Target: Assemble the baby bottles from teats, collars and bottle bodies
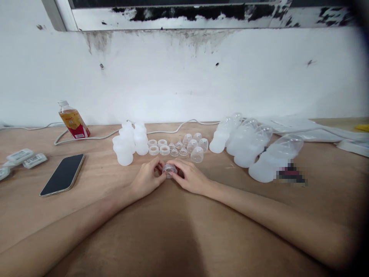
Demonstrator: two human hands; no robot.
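Between my two hands, low over the table, is a baby bottle collar ring (169,169), translucent and round. My left hand (148,177) pinches its left side, while the fingers and thumb of my right hand (188,176) close on its right side. Fingers partly cover it, so I cannot tell whether a nipple sits inside. Just beyond lie several loose collar rings (153,150), clear nipples (174,152) and clear dome caps (196,154). White bottle bodies (125,156) stand behind my left hand. To the right are several bottles (261,169) topped with clear caps.
A phone (62,175) lies at left, near small labelled white packs (34,160). Behind it stands a drink bottle (74,121). A white cable (173,131) runs along the back by the wall. White plastic sheeting (305,130) lies at back right.
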